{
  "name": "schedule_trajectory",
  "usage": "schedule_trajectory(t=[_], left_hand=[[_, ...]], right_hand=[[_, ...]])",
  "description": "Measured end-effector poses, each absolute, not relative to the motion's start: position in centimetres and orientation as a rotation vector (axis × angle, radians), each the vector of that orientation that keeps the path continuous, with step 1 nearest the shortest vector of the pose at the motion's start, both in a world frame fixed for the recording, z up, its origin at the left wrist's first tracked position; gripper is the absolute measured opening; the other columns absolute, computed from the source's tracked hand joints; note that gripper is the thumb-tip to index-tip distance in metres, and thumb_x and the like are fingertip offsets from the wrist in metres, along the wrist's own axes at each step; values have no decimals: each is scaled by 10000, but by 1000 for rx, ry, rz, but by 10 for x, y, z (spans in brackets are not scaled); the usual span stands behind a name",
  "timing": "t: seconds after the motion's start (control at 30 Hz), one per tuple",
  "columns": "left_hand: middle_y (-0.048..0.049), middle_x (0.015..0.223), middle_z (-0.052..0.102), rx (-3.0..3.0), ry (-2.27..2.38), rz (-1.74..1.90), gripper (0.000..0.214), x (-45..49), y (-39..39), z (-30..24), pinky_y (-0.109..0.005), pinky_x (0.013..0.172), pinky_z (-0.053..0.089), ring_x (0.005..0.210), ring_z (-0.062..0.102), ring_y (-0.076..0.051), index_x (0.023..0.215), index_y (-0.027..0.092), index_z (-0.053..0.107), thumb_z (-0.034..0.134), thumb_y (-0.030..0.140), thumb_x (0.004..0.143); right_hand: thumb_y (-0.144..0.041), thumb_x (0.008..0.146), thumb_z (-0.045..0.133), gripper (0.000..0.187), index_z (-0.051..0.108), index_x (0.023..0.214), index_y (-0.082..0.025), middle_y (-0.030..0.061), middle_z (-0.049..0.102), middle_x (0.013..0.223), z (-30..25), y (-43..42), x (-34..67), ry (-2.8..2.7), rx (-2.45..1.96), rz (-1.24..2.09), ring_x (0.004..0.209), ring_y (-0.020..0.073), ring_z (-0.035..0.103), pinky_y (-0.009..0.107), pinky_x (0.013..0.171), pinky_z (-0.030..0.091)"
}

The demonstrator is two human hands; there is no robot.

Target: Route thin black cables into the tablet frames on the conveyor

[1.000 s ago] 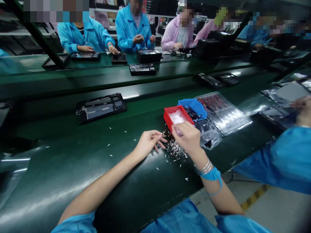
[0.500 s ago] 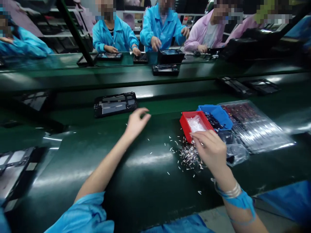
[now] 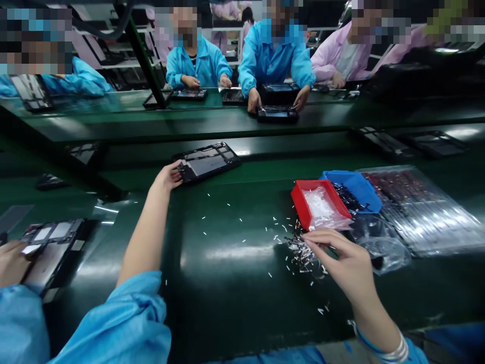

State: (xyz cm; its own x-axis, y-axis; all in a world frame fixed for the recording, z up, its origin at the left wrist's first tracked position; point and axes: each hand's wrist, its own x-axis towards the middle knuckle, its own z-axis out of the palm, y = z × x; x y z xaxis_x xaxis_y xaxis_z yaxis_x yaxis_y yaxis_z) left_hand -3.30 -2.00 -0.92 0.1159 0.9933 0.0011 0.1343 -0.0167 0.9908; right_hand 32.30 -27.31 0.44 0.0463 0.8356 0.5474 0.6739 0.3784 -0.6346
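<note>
My left hand point(image 3: 169, 176) is closed on the near left end of a black tablet-like housing point(image 3: 208, 163), fingers curled at its edge. The housing lies slanted on the green surface, its inside with grey panels facing up. My right hand point(image 3: 346, 258) is at the pile of small silvery and dark parts point(image 3: 303, 253), thumb and forefinger pinched together. Whatever is between those fingertips is too small to make out. Just beyond stands a red bin point(image 3: 301, 205) with a clear plastic bag point(image 3: 322, 205) of white pieces in it.
Beside the red bin are a blue bin point(image 3: 369, 194) of dark parts, a crumpled clear bag point(image 3: 390, 253) and plastic-wrapped strips point(image 3: 428, 212). At left, a co-worker's hand point(image 3: 13, 263) touches another housing point(image 3: 56, 253). A dark post point(image 3: 56, 156) slants nearby. Co-workers sit opposite.
My left hand has gone left and closed on the housing, whose right end now tilts farther away. My right hand has moved from the red bin's edge down to the pile. Opposite, a co-worker grasps a housing.
</note>
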Motion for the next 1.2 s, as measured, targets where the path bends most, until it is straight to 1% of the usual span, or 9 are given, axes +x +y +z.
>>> schedule_trajectory(t=[0.2, 0.3, 0.4, 0.57, 0.7, 0.87, 1.0, 1.1, 1.2], left_hand=[[-57, 777, 657, 906, 1194, 1012, 270, 18, -76, -23, -212, 562, 482, 721, 649, -147, 941, 123, 605, 450, 344, 954], [-66, 821, 697, 750, 1137, 999, 175, 45, -141, -29, -185, 501, 457, 746, 681, -153, 980, 129, 604, 537, 247, 870], [-115, 960, 716, 627, 1079, 922, 183, 60, -223, -35, -222, 575, 521, 904, 695, -211, 958, 123, 635, 554, 237, 839], [-141, 1243, 637, 256, 741, 713, 329, 60, -341, -46, -316, 800, 559, 1239, 541, -285, 1058, 140, 688, 528, 351, 863], [-202, 1227, 632, 202, 573, 457, 380, 49, -382, -45, -317, 834, 532, 1147, 610, -296, 1137, 95, 672, 550, 318, 855], [-135, 829, 723, 812, 753, 624, 310, 19, -372, -37, -255, 605, 503, 688, 683, -186, 894, 108, 708, 504, 341, 903], [-109, 951, 698, 1790, 1304, 980, 192, -2, -342, -42, -321, 761, 530, 876, 656, -208, 979, 132, 658, 523, 243, 898], [-161, 1124, 651, 2262, 1438, 883, 304, -7, -326, -51, -408, 832, 541, 1012, 626, -272, 1152, 86, 594, 518, 223, 891], [-185, 1180, 617, 2481, 1370, 744, 388, -6, -318, -57, -437, 761, 559, 1020, 614, -314, 1240, 85, 554, 497, 267, 903]], right_hand=[[-219, 766, 689, 89, 710, 679, -223, 28, 718, 666, 8, -281, 317, -1652, -1303, 425, 616, 186, 676, 343, 612, 569], [-244, 748, 712, 32, 727, 745, -216, 34, 723, 695, 11, -287, 314, -1556, -1323, 534, 613, 172, 666, 302, 551, 557], [-253, 704, 752, 147, 730, 844, -215, 25, 721, 717, 16, -289, 308, -1438, -1355, 683, 612, 152, 660, 265, 532, 550], [-258, 661, 776, 107, 706, 720, -201, 21, 713, 712, 20, -275, 281, -1439, -1302, 996, 647, 139, 649, 253, 564, 534], [-250, 641, 766, 147, 679, 732, -173, 33, 716, 773, 9, -256, 246, -1462, -1269, 1280, 658, 130, 640, 260, 573, 520], [-189, 640, 733, 219, 688, 851, -155, -13, 656, 642, -11, -237, 211, -1538, -1306, 1580, 623, 114, 618, 278, 642, 508], [-179, 647, 713, 181, 681, 824, -157, -3, 657, 662, -22, -224, 199, -1610, -1391, 1566, 631, 117, 606, 297, 665, 499], [-170, 656, 697, 155, 679, 810, -160, -2, 648, 665, -24, -220, 195, -1690, -1438, 1518, 635, 119, 593, 293, 643, 485], [-162, 672, 688, 154, 686, 826, -155, -11, 631, 646, -24, -219, 193, -1752, -1477, 1475, 624, 109, 572, 281, 625, 464]])
